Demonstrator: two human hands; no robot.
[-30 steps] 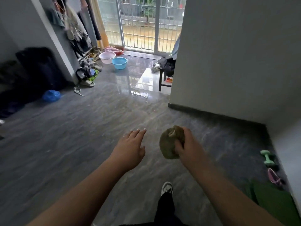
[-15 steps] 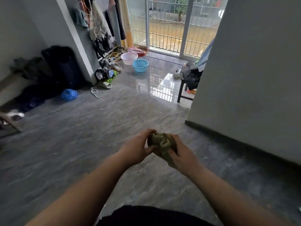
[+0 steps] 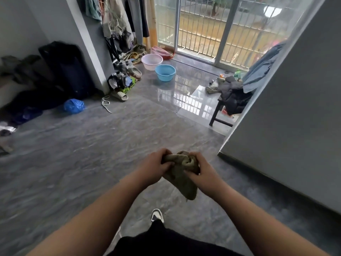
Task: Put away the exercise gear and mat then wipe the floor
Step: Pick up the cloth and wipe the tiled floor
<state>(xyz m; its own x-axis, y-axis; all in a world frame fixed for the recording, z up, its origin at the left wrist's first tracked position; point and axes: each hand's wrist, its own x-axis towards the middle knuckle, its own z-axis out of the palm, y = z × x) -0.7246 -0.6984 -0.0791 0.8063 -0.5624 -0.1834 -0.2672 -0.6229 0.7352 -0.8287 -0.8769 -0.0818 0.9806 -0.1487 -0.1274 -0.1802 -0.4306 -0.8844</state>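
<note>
Olive cloth: bunched between both hands, above the grey floor.
Left hand: fingers curled, gripping its left end.
Right hand: fingers curled, gripping its right side.

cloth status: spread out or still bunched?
Bunched. The olive cloth is wadded between the left hand and right hand, with one end hanging below, off the floor.

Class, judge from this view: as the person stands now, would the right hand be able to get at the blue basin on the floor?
Probably not. The right hand grips the green cloth together with the left hand, and the blue basin sits far across the floor near the barred door. Nothing blocks the path; walking over would do.
</note>
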